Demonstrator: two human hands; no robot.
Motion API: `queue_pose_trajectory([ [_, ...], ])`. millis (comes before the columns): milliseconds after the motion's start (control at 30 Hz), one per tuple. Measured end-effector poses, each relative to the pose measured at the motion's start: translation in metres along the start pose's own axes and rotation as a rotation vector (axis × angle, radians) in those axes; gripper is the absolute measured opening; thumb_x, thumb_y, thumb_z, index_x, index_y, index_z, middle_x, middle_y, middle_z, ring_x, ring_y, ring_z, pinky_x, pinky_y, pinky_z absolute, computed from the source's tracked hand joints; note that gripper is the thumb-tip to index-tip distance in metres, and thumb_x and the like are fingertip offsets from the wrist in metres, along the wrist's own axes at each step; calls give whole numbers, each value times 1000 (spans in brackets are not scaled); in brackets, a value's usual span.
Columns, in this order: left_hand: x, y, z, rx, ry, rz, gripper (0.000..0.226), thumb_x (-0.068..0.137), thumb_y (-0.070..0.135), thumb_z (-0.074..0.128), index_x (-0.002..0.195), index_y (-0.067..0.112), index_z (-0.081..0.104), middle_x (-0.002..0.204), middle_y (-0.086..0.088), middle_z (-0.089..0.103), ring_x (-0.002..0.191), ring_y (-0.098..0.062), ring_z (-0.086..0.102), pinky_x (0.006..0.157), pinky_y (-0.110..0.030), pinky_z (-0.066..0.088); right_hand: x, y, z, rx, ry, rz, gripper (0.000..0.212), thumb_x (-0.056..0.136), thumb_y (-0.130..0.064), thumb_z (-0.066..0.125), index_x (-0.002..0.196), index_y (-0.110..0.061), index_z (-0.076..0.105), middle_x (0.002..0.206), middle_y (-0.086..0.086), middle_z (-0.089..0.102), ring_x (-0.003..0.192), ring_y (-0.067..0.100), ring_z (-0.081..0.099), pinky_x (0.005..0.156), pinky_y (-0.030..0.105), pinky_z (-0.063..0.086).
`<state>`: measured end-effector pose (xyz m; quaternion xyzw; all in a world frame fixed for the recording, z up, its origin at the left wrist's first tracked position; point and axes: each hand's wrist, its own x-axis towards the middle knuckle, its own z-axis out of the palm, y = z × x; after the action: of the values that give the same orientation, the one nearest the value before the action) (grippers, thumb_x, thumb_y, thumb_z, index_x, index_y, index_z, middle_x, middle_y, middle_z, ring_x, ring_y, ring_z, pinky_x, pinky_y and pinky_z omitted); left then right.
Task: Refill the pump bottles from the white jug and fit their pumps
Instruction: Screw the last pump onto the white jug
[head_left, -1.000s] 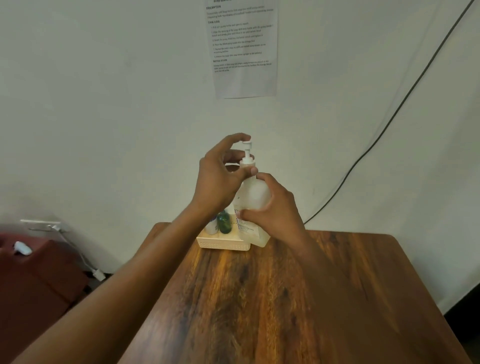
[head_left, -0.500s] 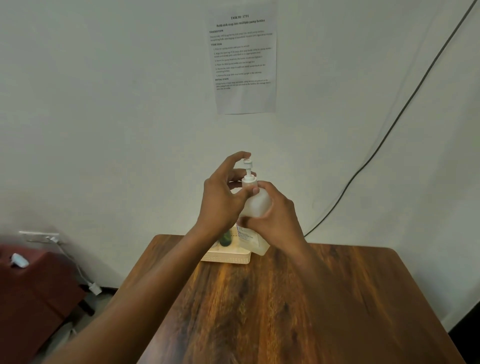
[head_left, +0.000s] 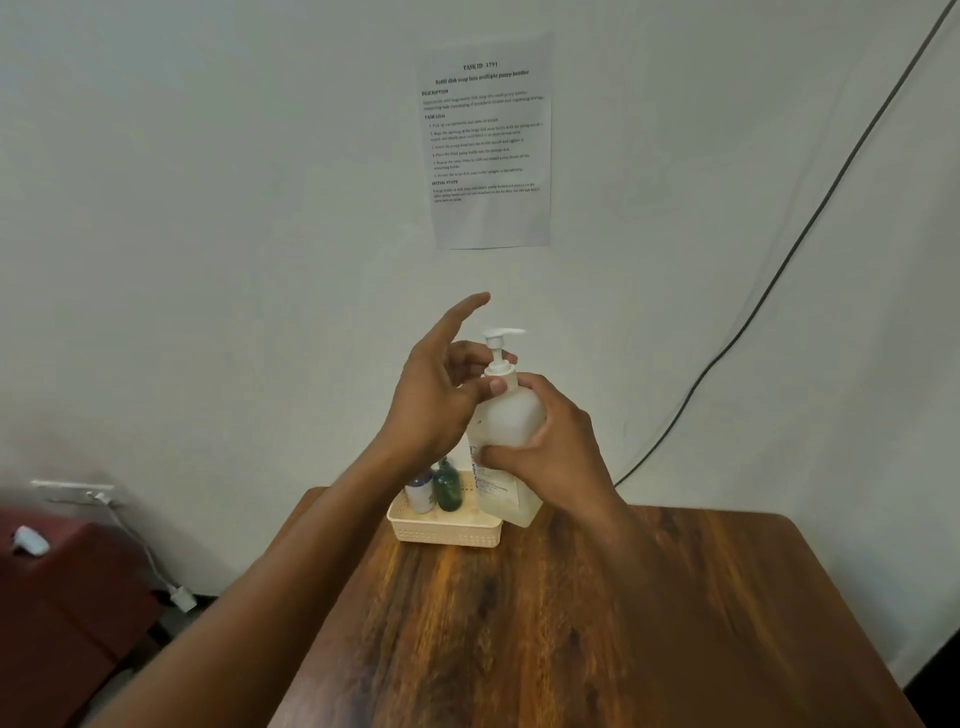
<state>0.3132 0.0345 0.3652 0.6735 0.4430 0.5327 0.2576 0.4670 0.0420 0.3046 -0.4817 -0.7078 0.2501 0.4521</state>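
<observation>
My right hand is wrapped around the body of the white pump bottle, thumb across its front, holding it up off the worktop with its base just over the far edge. My palm covers most of the bottle's right side, so I can read only a strip of its label below my thumb, and the print there is too small to make out. My left hand sits just left of the bottle's neck, thumb and a curled finger pinching the collar of the pump, the index finger spread up and away; the other fingers are tucked behind the pump stem and I cannot see how they lie. The pump head points right, slightly blurred. Below my left wrist, a cream basket rests on the worktop, touching or just behind the bottle's base, I cannot tell which. Two small bottles stand in it, a green one and a paler one, their tops hidden behind my wrist.
</observation>
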Motion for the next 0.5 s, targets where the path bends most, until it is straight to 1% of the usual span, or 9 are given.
queue_pose_trajectory([
  [67,3,1,-7,-118,-110,-46,83,94,-9,68,159,33,37,107,2,82,109,-10,76,88,-11,55,0,-2,-1,2,2,8,86,66,-48,91,139,-38,46,129,-12,60,109,11,59,92,37,57],
  [133,6,6,-11,-138,-169,-80,84,98,-3,67,162,35,30,115,4,81,114,-11,74,89,-11,54,2,-3,-1,9,7,9,85,67,-48,90,139,-38,45,129,-14,59,109,10,58,91,33,56],
  [200,9,11,-7,-22,-112,-57,84,95,14,76,161,39,31,115,6,78,112,-10,72,94,-16,54,4,-5,-2,5,13,6,84,68,-49,90,137,-41,43,129,-18,56,108,6,54,86,22,51],
  [267,10,13,0,102,21,-12,87,85,26,86,157,38,39,103,5,71,97,-10,68,93,-21,55,5,-7,-1,1,22,0,84,67,-49,90,136,-45,41,124,-24,51,107,3,50,78,12,42],
  [300,10,14,3,117,70,3,88,81,27,90,155,36,43,95,6,66,89,-9,64,89,-21,55,5,-9,-1,5,25,-2,85,66,-49,91,135,-46,41,122,-25,50,106,2,50,76,9,39],
  [333,10,14,4,101,86,9,89,79,24,91,154,35,45,88,8,64,83,-9,62,85,-22,55,5,-9,-1,12,25,-3,84,65,-49,91,134,-46,42,121,-25,50,104,2,52,75,9,39],
  [400,13,14,-1,14,19,-15,92,80,13,89,157,32,42,81,9,68,82,-8,67,83,-18,55,6,-9,-2,30,13,0,81,65,-48,91,131,-46,44,119,-24,53,99,2,55,75,12,43],
  [467,16,15,-8,-140,-138,-58,95,87,-3,79,163,28,31,85,6,78,93,-10,77,85,-16,57,6,-6,-5,64,-16,14,81,64,-47,91,131,-45,46,119,-21,56,100,2,57,76,15,47],
  [500,18,16,-12,-212,-216,-83,96,89,-10,73,165,26,25,92,3,81,100,-13,78,88,-19,58,6,-5,-6,81,-29,21,82,63,-47,92,131,-45,46,119,-21,57,102,5,59,76,17,49],
])
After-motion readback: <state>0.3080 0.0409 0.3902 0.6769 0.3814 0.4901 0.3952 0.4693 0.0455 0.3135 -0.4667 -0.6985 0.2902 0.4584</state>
